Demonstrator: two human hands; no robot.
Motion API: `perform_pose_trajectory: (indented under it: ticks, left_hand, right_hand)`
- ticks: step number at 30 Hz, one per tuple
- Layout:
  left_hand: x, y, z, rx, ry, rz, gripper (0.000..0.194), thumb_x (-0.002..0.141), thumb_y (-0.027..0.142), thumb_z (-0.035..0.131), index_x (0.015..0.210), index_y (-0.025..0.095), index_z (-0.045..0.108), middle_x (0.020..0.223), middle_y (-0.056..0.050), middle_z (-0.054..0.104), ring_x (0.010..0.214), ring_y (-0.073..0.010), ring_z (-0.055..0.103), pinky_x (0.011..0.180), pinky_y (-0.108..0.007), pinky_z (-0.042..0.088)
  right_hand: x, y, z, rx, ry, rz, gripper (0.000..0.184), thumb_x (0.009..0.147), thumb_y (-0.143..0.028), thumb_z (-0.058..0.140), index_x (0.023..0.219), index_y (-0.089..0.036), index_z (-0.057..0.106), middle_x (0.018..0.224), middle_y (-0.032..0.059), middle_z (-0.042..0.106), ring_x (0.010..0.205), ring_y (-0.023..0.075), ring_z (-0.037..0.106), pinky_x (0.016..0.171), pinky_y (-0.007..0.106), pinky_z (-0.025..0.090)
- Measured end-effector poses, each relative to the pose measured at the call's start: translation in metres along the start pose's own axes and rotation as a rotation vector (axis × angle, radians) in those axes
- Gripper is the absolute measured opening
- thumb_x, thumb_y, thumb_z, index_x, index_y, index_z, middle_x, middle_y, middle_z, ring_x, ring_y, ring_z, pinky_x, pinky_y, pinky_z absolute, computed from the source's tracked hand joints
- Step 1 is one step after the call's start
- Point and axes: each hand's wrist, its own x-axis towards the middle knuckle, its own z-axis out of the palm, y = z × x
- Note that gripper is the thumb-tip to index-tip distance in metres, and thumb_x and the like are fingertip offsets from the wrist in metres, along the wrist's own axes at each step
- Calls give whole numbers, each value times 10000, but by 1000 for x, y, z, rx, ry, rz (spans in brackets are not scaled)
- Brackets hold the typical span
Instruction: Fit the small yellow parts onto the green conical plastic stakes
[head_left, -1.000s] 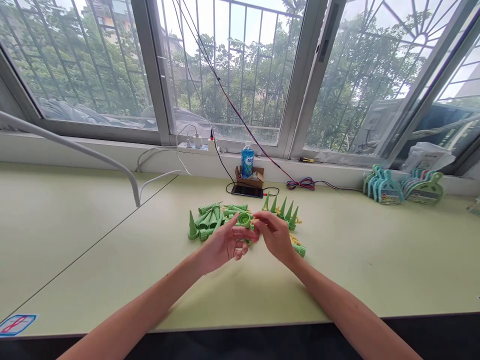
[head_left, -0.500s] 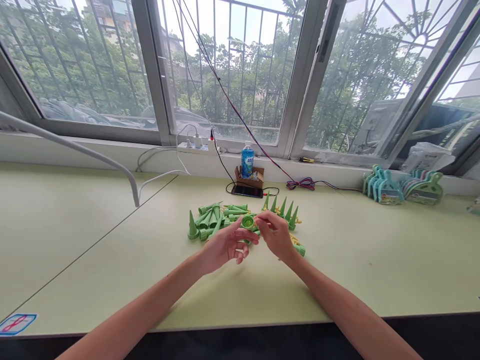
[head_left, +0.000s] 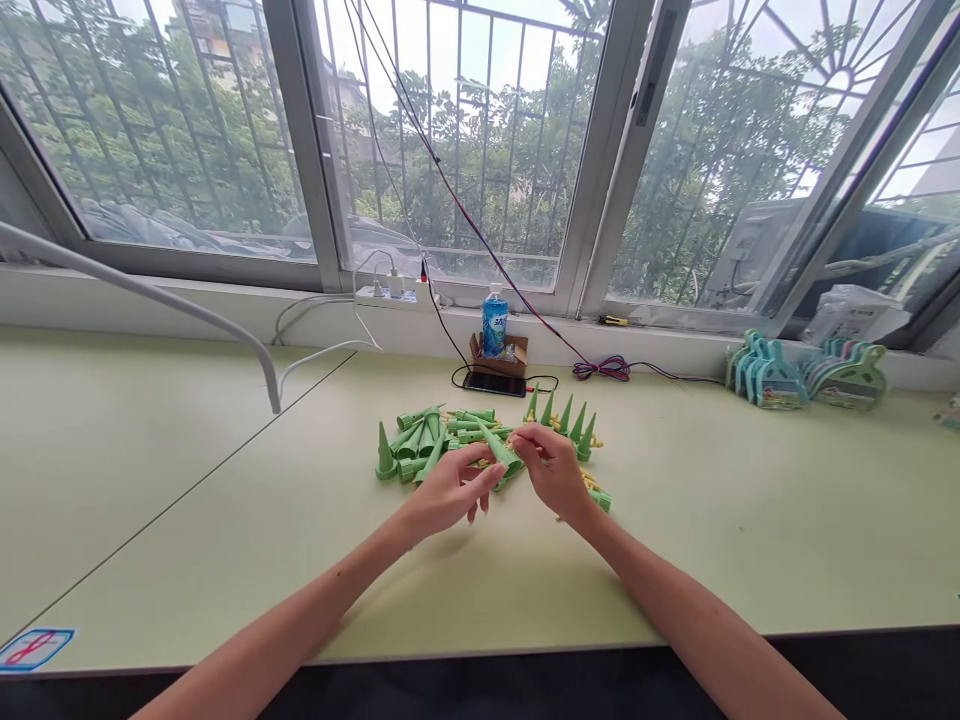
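Observation:
Between the thumb and fingers of my left hand (head_left: 444,494) is a green plastic cone (head_left: 496,445), its tip slanting up to the left and its wide ribbed end toward my right hand. My right hand (head_left: 555,472) is closed in a pinch close beside that wide end; whatever its fingertips hold is too small to make out. Behind and left of my hands lies a heap of similar green cones (head_left: 412,440). Several upright cones (head_left: 568,415) stand in a slanting row behind my right hand. Small yellow pieces (head_left: 590,480) show beside that hand, partly covered.
A phone (head_left: 493,383) with a cable lies behind the cones, before a small cardboard box (head_left: 512,364) with a blue bottle (head_left: 495,322). Coiled wire (head_left: 602,368) lies right of it. Teal and green plastic items (head_left: 780,382) stand at the far right. A white tube (head_left: 247,335) hangs on the left.
My left hand has turned the cone: its hollow end faced me before, and now its side shows with the tip up to the left. My right hand has stayed almost in place.

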Motion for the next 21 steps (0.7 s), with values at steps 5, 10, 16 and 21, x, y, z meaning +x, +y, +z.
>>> perform_pose_trajectory:
  ticks: [5, 10, 16, 21]
  left_hand:
    - [1, -6, 2, 104, 116, 68, 304, 861, 484, 619, 854, 183, 573, 726, 9, 501, 535, -113, 552, 386, -195, 420]
    - [1, -5, 4, 175, 181, 108, 258, 857, 428, 633, 947, 187, 631, 875, -25, 538, 564, -102, 542, 442, -216, 457]
    - [0, -5, 3, 178, 173, 94, 279, 866, 425, 621, 1020, 193, 616, 808, -17, 544, 563, -119, 556, 438, -219, 458]
    - [-1, -9, 1, 140, 105, 40, 393, 894, 427, 588, 1208, 193, 553, 605, 15, 547, 521, -148, 571, 400, -207, 422]
  right_hand:
    - [1, 2, 1, -34, -3, 38, 251, 940, -363, 519, 797, -182, 620, 742, 32, 599, 646, 141, 506, 548, 227, 439]
    - [1, 3, 1, -46, -9, 50, 256, 935, -366, 524, 797, -176, 626, 738, 32, 604, 638, 139, 503, 544, 226, 435]
    - [1, 4, 1, -45, -15, 45, 268, 941, -377, 524, 806, -175, 637, 750, 37, 620, 641, 140, 512, 548, 229, 443]
    - [1, 5, 1, -69, -23, 21, 288, 952, -384, 514, 817, -173, 656, 786, 53, 640, 680, 152, 548, 575, 237, 459]
